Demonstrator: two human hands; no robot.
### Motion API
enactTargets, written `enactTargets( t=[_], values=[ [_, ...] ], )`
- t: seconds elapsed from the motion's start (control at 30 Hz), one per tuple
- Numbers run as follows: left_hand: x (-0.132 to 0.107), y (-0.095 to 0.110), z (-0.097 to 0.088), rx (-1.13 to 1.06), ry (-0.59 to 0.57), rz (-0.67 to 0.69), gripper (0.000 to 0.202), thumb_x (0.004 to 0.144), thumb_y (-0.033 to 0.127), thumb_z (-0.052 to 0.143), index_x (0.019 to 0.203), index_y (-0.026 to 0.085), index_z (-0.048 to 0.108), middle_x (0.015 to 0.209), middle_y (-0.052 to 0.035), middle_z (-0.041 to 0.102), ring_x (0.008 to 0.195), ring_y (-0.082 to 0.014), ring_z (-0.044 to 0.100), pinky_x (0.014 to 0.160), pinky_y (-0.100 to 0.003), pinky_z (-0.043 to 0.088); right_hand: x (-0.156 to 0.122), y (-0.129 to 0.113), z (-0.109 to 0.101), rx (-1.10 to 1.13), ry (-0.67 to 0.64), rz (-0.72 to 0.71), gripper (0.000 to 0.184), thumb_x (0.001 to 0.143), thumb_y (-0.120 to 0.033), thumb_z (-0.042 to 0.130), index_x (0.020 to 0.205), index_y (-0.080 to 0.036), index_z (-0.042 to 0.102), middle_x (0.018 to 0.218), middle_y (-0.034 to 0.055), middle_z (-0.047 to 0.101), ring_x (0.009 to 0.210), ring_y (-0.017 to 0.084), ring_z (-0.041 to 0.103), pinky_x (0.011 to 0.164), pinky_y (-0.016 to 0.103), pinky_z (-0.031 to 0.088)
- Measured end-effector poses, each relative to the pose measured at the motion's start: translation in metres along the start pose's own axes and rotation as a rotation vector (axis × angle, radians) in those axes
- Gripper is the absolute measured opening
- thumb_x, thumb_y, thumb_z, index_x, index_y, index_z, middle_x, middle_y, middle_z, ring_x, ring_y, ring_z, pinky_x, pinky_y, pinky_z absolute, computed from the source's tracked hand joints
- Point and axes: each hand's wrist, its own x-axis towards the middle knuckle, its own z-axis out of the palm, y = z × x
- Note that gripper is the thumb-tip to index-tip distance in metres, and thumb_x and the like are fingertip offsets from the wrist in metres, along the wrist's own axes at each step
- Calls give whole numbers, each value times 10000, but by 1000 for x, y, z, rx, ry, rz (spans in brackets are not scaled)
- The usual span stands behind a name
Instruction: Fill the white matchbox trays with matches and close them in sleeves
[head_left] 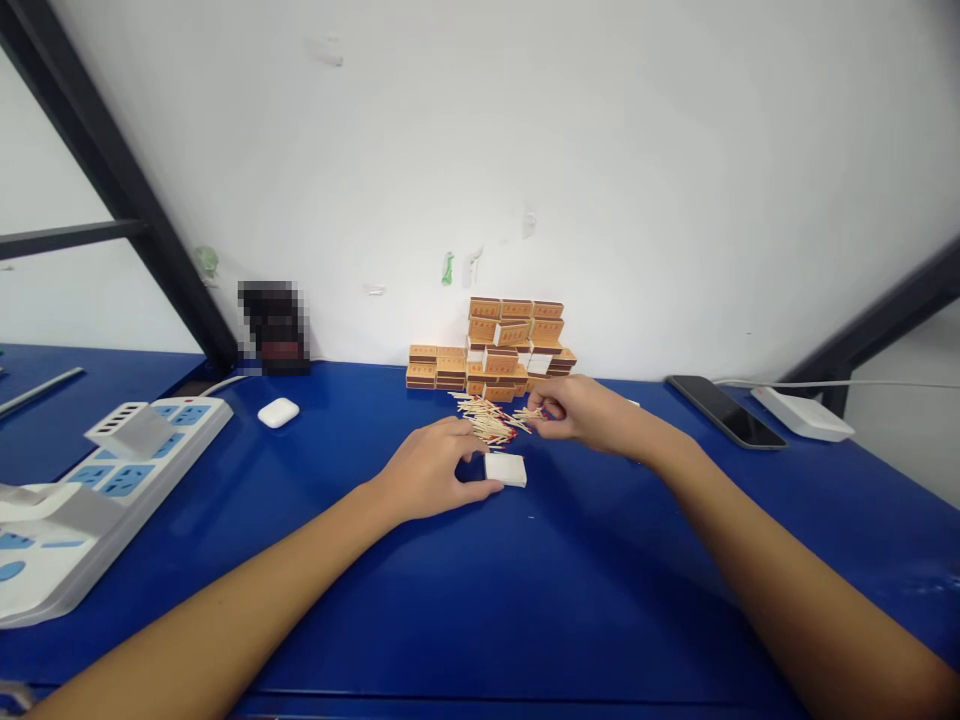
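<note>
Evidently, from my far end of the camera feed, the left hand (431, 465) is steadying the small white box (505, 470): thumb along the near edge, a finger at the far corner, gripping it lightly by its left end. I take that hold as a way to stop it sliding on the smooth blue table (465, 600), with its top left uncovered. It lies just in front of the loose matches (486, 425), so reaching between the two is short.

My right hand (589, 412) has its fingertips closed in a pinch on a few matches at the right side of the pile, their sticks angled out leftward. The stacked matchboxes (516, 330) stand against the wall (660, 180), probably to leave working room nearer the person.

Much escapes me. I can't count the pinched matches, and I can't tell whether the white box holds anything. The right hand hides part of the stack's lower right, the left one's curled fingers are partly lost behind its knuckles, a dark object (276, 330) is pixelated, and the power strip (97, 500) runs off the left edge.
</note>
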Motion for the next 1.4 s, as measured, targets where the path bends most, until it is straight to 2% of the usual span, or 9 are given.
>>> enactTargets(
  t=[0.17, 0.33, 0.47, 0.67, 0.87, 1.13, 1.4],
  values=[
    [1, 4, 5, -41, 27, -23, 309, 849, 470, 797, 1013, 212, 758, 926, -30, 698, 859, -208, 633, 730, -324, 478, -14, -18, -1, 147, -3, -43, 105, 883, -302, 668, 859, -200, 656, 644, -53, 501, 584, 120, 414, 571, 269, 280],
    [1, 4, 6, -46, 20, -18, 308, 845, 453, 797, 1032, 212, 751, 911, -24, 684, 862, -209, 625, 733, -333, 484, -20, -36, 12, 135, -127, -116, 40, 856, -233, 683, 840, -200, 667, 708, -31, 575, 621, 123, 452, 588, 267, 300],
    [1, 4, 7, -52, 30, 5, 298, 849, 453, 797, 1016, 210, 748, 893, -22, 679, 876, -210, 624, 749, -332, 488, -23, -40, 18, 58, -190, -129, 63, 873, -215, 694, 836, -194, 648, 763, -5, 623, 649, 133, 486, 606, 272, 320],
    [1, 4, 7, -58, 20, -7, 310, 852, 485, 792, 990, 211, 746, 889, -22, 670, 870, -207, 615, 739, -329, 489, -38, -30, 15, 91, -80, -108, 44, 943, -247, 671, 940, -212, 698, 781, -9, 604, 670, 138, 504, 619, 270, 343],
    [1, 6, 6, -41, 27, 10, 305, 855, 475, 793, 983, 203, 743, 881, -23, 660, 875, -206, 610, 741, -335, 497, -45, -21, 24, 126, -38, -130, 71, 973, -218, 634, 947, -219, 700, 827, 4, 618, 716, 147, 540, 644, 273, 385],
    [2, 6, 7, -45, 16, 14, 293, 862, 463, 786, 966, 202, 703, 917, -29, 663, 873, -207, 615, 730, -341, 499, -47, -28, 31, 185, -28, -144, 110, 990, -194, 621, 1026, -224, 720, 1038, 48, 642, 798, 148, 599, 684, 283, 445],
    [-1, 8, 4, -34, 14, 31, 275, 874, 446, 771, 935, 202, 659, 929, -30, 668, 897, -213, 625, 741, -342, 502, -45, -32, 37, 195, -11, -166, 84, 982, -189, 646, 988, -211, 726, 1021, 40, 621, 793, 140, 594, 699, 284, 454]
  ],
)
